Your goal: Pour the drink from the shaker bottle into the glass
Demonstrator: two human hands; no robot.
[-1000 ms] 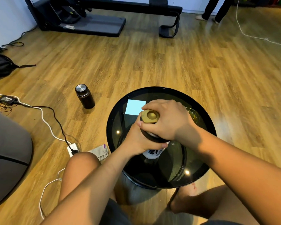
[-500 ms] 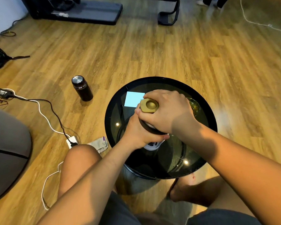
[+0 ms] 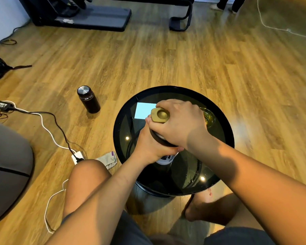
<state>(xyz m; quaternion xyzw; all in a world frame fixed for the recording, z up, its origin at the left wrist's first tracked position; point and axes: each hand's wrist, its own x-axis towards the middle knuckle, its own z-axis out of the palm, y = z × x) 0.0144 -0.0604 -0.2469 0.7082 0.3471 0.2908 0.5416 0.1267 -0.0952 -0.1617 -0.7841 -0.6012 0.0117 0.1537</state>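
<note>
Head view: the left hand [image 3: 149, 147] grips the shaker bottle [image 3: 166, 158], mostly hidden; the right hand [image 3: 181, 123] clasps its lid [image 3: 160, 115], partly hiding the glass [image 3: 208, 117] far right.

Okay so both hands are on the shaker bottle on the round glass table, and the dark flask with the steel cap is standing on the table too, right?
Not quite. The head view shows the dark flask standing on the wooden floor, left of the round glass table, not on it. The rest holds: the left hand and the right hand are both on the shaker bottle.
</note>
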